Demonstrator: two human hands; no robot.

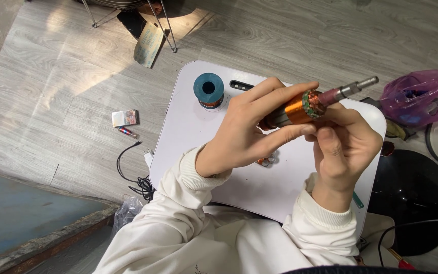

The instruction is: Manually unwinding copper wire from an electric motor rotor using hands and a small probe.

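Head view, from left to right: a small box point(124, 117) and a black cable point(130, 172) lie on the grey plank floor, beside a white lap table point(188, 127) carrying a blue-topped spool of copper wire point(209, 90). Above the table, the left hand point(244, 132) wraps its fingers around the dark end of a motor rotor point(307, 105), thumb pressed underneath. The rotor's copper winding and metal shaft jut out to the right, tilted upward. The right hand point(343, 147) pinches the rotor from below at the winding. A purple plastic bag point(422, 96) sits farthest right.
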